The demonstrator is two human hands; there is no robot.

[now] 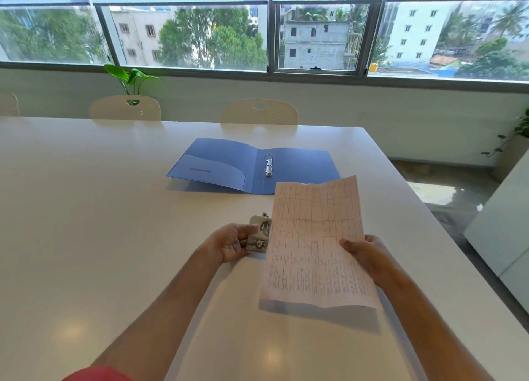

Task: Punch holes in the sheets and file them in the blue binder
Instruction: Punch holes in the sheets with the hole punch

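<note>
Paper first: the printed sheet [317,243] is pinched at its right edge by the right hand [365,256], thumb on top and fingers curled underneath, and it is held tilted up off the white table [86,208] with its left edge right against the hole punch [258,235]. The punch is gripped by the left hand [230,244], fingers wrapped round its left side, so neither hand is free. By the look of it the sheet is being lined up for punching, though whether the edge is actually inside the slot can't be told from here. For a clean result the left edge should probably be pushed fully and squarely into the slot, centred along its length, and the punch is likely better set flat on the table before being pressed, otherwise the holes could end up crooked. The sheet looks a bit wavy along the top, so it may need flattening first. The blue binder [300,165] is lying open further back on the table, well apart from both hands, with its metal rings [268,165] seemingly closed, so they'd need opening later.
</note>
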